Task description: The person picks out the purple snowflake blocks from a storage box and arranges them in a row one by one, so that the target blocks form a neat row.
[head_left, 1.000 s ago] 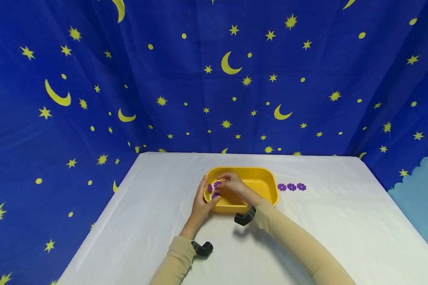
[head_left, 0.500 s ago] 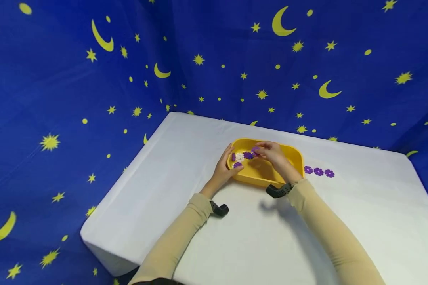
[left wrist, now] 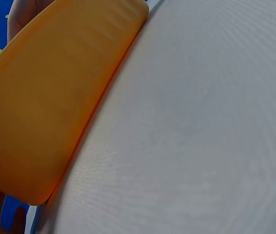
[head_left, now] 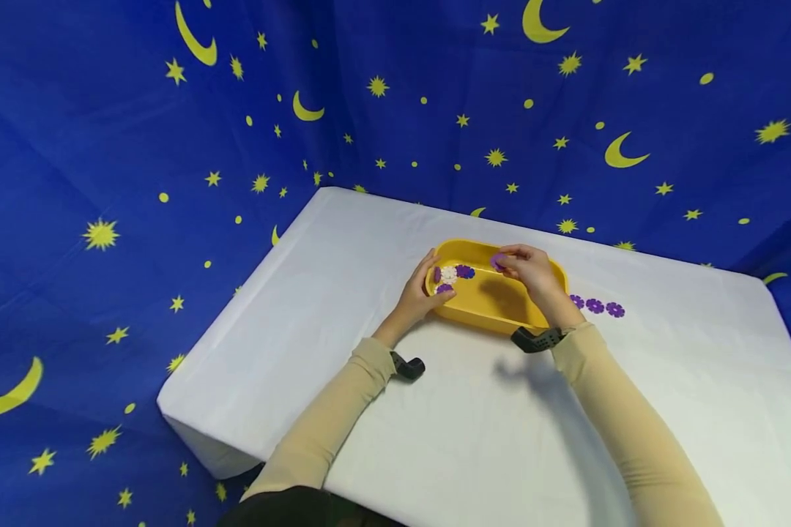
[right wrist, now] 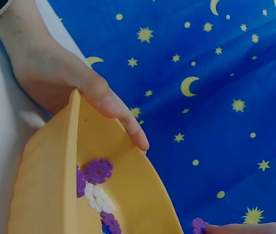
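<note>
A: What stage is shown?

B: An intermediate one, judging by the layout. Three purple flowers lie in a row on the tabletop, just right of the tub; these appear finished. The lifted flower, also purple, is over the tub. What is left seems to lie at the tub's left end, inside: a white flower, a blue flower and several loose flowers in purple, crowded together, their number uncertain.

A: And the hands?

B: The right hand, over the tub's right half, pinches the lifted flower. The left hand clasps the tub's left end, just beside the loose flowers and well apart from the lifted flower.
</note>
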`<state>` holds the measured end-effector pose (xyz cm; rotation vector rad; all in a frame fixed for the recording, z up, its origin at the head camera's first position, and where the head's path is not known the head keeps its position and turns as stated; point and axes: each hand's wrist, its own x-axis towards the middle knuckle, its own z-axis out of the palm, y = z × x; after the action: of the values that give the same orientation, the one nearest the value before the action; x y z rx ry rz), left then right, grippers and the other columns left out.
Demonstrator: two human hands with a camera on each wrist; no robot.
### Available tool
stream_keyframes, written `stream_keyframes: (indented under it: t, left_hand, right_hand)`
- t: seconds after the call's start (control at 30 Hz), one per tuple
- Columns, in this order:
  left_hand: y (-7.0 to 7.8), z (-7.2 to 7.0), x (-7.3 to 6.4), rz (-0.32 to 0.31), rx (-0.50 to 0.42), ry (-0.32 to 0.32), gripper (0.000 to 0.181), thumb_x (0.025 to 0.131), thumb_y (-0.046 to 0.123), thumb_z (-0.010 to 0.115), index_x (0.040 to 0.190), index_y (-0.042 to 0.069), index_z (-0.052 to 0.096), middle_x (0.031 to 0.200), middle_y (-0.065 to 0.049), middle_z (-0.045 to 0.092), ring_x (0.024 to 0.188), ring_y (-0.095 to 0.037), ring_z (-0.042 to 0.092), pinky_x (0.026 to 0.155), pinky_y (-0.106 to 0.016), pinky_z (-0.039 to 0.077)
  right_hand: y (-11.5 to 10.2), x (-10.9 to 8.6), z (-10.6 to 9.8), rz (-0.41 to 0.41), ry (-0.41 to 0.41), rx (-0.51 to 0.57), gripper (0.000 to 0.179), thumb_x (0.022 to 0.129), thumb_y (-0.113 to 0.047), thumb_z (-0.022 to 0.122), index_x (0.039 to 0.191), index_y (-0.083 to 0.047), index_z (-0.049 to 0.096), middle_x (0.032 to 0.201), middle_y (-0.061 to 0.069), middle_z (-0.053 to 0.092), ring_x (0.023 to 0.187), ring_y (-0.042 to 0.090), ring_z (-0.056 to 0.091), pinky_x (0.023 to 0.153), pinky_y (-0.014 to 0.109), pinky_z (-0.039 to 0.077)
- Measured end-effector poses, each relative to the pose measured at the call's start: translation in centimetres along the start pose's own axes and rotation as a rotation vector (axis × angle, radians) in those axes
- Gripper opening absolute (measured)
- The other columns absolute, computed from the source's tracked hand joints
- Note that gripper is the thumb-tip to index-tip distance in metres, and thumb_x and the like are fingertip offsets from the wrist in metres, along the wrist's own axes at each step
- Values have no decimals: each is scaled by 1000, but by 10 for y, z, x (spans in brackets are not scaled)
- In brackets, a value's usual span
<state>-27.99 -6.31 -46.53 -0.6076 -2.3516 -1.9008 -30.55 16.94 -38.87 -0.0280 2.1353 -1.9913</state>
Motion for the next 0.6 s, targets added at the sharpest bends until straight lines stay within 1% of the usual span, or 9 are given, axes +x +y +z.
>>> stream_keyframes:
  t: [0.1,0.13,0.17,0.2,0.27,0.37,0.47,0.53,0.6]
  left_hand:
    - [-2,0,0,-4,-7,-3,78,82,10,70,147,0,29,161,-12,11,150,-27,11,123,-43,14]
    - [0,0,1,-2,-6,-2,77,82,10,70,147,0,29,161,-13,11,149,-27,12,123,-42,15]
    - [6,0,1,1,-13,-9,77,82,9,69,146,-2,29,161,-14,11,149,-29,11,123,-43,15]
    - [11,0,1,1,-20,-15,76,82,7,69,146,-4,28,161,-15,11,149,-30,11,123,-44,15]
    - [11,1,5,7,-36,-17,76,82,4,68,146,-5,28,161,-16,11,149,-30,11,123,-43,14]
    - [-2,7,13,25,-42,-10,77,82,6,70,147,0,30,162,-10,13,150,-27,12,123,-41,14]
    - [-18,12,18,31,-30,-1,78,81,12,72,148,6,31,162,-3,14,150,-24,13,123,-40,14]
    - [-24,11,14,21,-8,17,78,81,15,72,148,10,32,162,0,14,150,-22,13,123,-39,15]
    - [-26,8,7,1,-9,39,78,81,18,73,148,10,32,162,-2,14,150,-24,14,123,-41,15]
  right_hand:
    - [-2,-2,-2,9,-6,39,38,93,-7,56,125,11,46,77,-11,68,73,2,65,67,13,54]
    - [-4,-2,-4,9,-6,47,39,94,-7,56,126,11,45,77,-10,68,73,2,65,67,13,54]
    - [-3,1,-6,4,0,52,42,94,-7,56,129,13,43,77,-10,68,73,2,65,68,13,54]
    - [-3,2,-8,-4,10,58,43,94,-7,56,129,13,43,78,-10,68,74,2,65,67,12,54]
    - [-3,4,-13,-19,33,69,43,93,-7,57,129,13,43,78,-10,67,73,1,65,67,12,55]
    - [-4,2,-22,-44,72,82,38,92,-6,58,124,11,46,78,-10,67,72,0,65,68,12,55]
    - [-5,-3,-31,-49,117,92,26,91,-3,58,115,5,51,76,-10,67,69,0,65,69,12,56]
    - [-5,-6,-33,-42,133,101,22,91,-1,58,111,2,52,75,-10,67,68,1,65,70,14,57]
    - [-6,-8,-34,-29,134,106,24,91,0,58,114,4,52,74,-10,67,68,1,66,71,14,57]
